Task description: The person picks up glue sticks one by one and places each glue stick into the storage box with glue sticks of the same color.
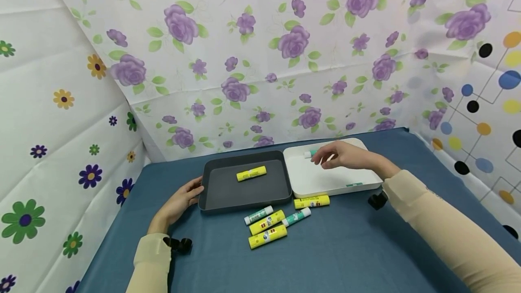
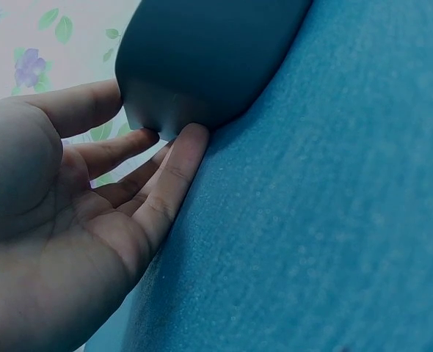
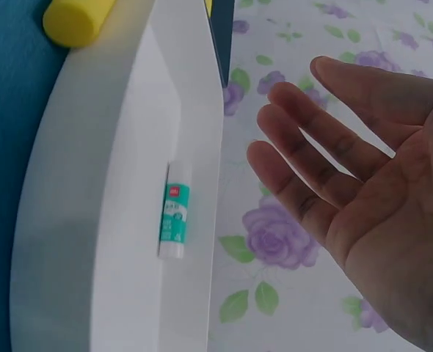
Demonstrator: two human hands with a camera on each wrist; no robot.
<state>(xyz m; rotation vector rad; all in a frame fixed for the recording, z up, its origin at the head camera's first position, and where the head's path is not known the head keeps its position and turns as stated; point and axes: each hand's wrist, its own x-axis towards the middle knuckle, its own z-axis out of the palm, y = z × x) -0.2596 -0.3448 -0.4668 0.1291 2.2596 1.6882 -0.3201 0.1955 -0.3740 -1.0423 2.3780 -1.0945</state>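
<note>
My left hand [image 1: 183, 200] touches the left end of the dark grey tray [image 1: 211, 193] with its fingertips; in the left wrist view the fingers [image 2: 176, 165] meet the tray's outer wall. One yellow glue stick [image 1: 251, 173] lies inside that tray. Over the white tray [image 1: 297, 180] hovers my right hand [image 1: 346, 155], fingers loosely bent and holding nothing. A green-and-white glue stick [image 1: 308, 154] lies in the white tray, partly hidden behind the right fingers. Near the tray's front wall another green label [image 1: 354, 184] shows. The right wrist view shows a green-and-white glue stick [image 3: 175, 213] inside the white wall.
In front of the trays, on the blue cloth [image 1: 346, 248], lie yellow glue sticks [image 1: 267, 237] and green-and-white glue sticks [image 1: 296, 217]. Another yellow glue stick [image 1: 311, 201] lies against the white tray's front wall. Flower-patterned sheets [image 1: 244, 58] stand behind and at the sides.
</note>
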